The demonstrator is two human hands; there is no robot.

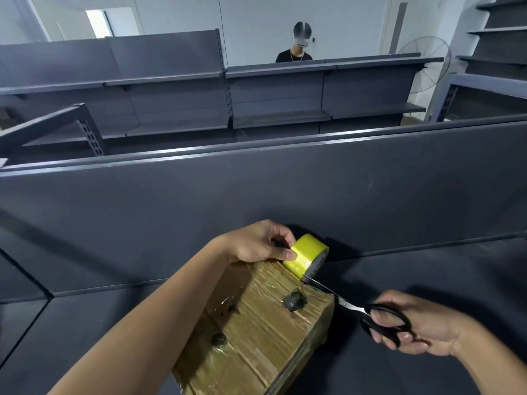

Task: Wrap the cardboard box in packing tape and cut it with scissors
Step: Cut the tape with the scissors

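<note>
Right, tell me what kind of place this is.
Probably a stockroom or an unstocked shop: rows of bare dark grey metal shelving, a round wire-guard pedestal fan by the wall, and a tape-wrapped brown cardboard box on a shelf.

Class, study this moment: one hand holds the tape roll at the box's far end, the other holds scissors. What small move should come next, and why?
Probably close the scissors to snip the tape: their blade tips sit just under the tape roll, which the left hand holds at the far end of the box.
</note>
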